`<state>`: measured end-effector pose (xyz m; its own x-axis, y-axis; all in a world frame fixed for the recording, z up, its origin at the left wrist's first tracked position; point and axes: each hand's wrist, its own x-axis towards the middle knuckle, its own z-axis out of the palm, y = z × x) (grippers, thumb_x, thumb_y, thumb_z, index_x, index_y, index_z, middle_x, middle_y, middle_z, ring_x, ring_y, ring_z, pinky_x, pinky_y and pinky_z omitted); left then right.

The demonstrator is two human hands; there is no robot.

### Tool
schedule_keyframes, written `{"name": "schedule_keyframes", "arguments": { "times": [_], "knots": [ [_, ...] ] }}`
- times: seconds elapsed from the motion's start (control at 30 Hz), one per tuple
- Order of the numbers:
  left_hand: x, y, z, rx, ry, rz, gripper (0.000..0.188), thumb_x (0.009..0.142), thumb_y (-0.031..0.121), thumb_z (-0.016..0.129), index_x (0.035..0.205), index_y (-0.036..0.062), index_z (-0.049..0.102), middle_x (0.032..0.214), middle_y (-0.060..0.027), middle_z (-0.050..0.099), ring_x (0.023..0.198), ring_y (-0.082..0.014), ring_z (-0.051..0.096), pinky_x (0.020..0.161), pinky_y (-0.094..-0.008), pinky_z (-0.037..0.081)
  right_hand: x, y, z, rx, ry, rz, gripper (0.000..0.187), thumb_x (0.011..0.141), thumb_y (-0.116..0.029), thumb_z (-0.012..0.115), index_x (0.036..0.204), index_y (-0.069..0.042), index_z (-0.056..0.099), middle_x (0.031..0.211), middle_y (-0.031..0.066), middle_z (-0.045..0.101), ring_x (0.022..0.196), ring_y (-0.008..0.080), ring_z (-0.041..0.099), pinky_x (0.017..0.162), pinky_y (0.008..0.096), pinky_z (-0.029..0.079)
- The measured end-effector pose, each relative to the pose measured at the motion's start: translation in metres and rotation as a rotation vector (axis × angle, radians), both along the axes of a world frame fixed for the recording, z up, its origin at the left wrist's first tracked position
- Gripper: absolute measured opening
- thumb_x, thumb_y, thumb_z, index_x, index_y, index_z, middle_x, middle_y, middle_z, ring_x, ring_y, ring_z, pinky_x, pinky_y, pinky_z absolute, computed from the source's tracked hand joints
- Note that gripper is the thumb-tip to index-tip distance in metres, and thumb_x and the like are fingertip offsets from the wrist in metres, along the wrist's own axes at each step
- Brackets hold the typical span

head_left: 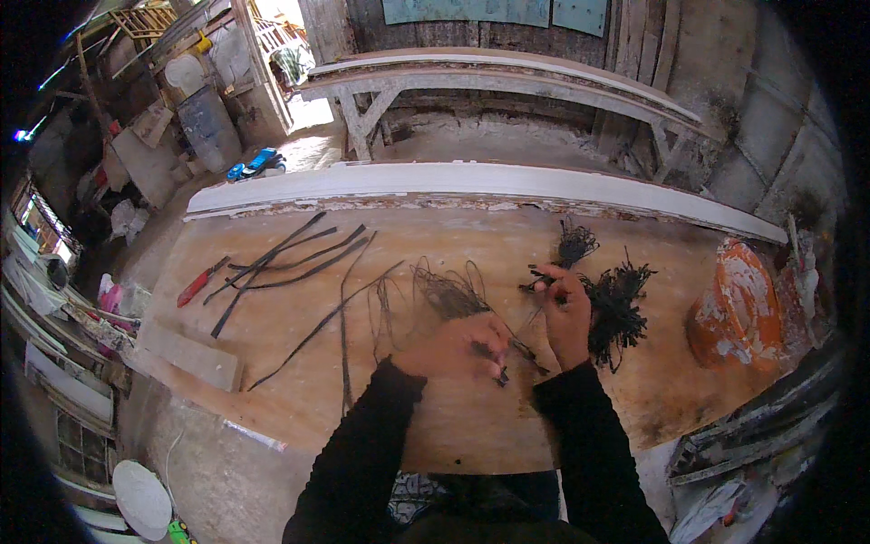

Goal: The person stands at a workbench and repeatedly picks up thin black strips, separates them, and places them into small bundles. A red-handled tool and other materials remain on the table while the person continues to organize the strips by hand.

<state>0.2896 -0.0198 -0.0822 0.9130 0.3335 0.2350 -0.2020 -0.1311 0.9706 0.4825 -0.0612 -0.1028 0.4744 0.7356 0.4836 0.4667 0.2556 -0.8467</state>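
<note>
My left hand [460,346], smeared a little by motion, curls its fingers round a black strand whose dark end pokes out below. Beside it lies a loose tangle of thin black strands [446,295]. Just to the right, my right hand [564,313] is closed in a pinch on short black strands at its fingertips. Against that hand's right side rests a thick bunch of black looped strands [619,308], and a smaller dark tuft [575,243] sits beyond the fingers. Several long flat black strips [308,270] are spread over the left part of the wooden table [507,426].
A red-handled cutting tool [194,288] lies at the table's left. Near it is a flat grey block [192,354]. An orange container smeared white [734,308] stands at the right. A long white moulding [453,184] borders the far edge; behind is a wooden bench [507,77].
</note>
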Motion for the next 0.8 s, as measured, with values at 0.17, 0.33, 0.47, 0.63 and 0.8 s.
{"name": "schedule_keyframes", "arguments": {
  "times": [0.17,0.33,0.47,0.63,0.8],
  "knots": [
    [-0.024,0.040,-0.015,0.195,0.048,0.678,0.009,0.071,0.000,0.063,0.076,0.0036,0.057,0.086,-0.0040,0.048,0.069,-0.0091,0.053,0.049,-0.0200,0.044,0.007,-0.006,0.001,-0.042,0.181,0.239,0.006,0.071,-0.008,0.066,0.074,-0.006,0.061,0.081,0.0022,0.049,0.078,0.0112,0.047,0.067,0.0248,0.039],
    [-0.028,0.047,-0.025,0.052,-0.006,1.046,0.002,0.071,0.004,0.063,0.073,0.0026,0.063,0.075,-0.0027,0.054,0.069,-0.0112,0.054,0.060,-0.0241,0.042,-0.027,-0.026,0.036,-0.219,0.026,0.938,0.011,0.071,-0.015,0.068,0.076,-0.007,0.063,0.096,0.0045,0.052,0.093,0.0134,0.047,0.074,0.0286,0.040],
    [-0.021,0.047,-0.032,0.082,-0.017,0.996,0.006,0.072,0.001,0.063,0.077,0.0029,0.059,0.073,-0.0011,0.054,0.066,-0.0086,0.053,0.052,-0.0210,0.042,-0.038,-0.031,0.040,-0.219,0.069,1.017,0.009,0.071,-0.013,0.069,0.075,-0.008,0.064,0.089,0.0039,0.058,0.089,0.0132,0.050,0.073,0.0277,0.041],
    [-0.012,0.039,-0.031,0.580,0.059,0.853,0.012,0.073,0.001,0.062,0.084,0.0050,0.059,0.080,-0.0013,0.052,0.074,-0.0096,0.052,0.058,-0.0224,0.045,-0.014,-0.025,0.027,-0.154,0.275,0.799,0.005,0.070,-0.004,0.066,0.072,-0.005,0.062,0.074,0.0037,0.060,0.073,0.0120,0.053,0.067,0.0245,0.041],
    [0.005,0.006,-0.007,0.113,0.129,0.202,0.012,0.074,0.003,0.062,0.085,0.0048,0.059,0.091,-0.0029,0.047,0.081,-0.0126,0.051,0.070,-0.0262,0.044,0.009,-0.011,0.014,-0.052,-0.051,0.045,0.009,0.068,0.003,0.063,0.073,-0.003,0.060,0.068,0.0034,0.054,0.067,0.0099,0.050,0.062,0.0237,0.040]
  ]
}}
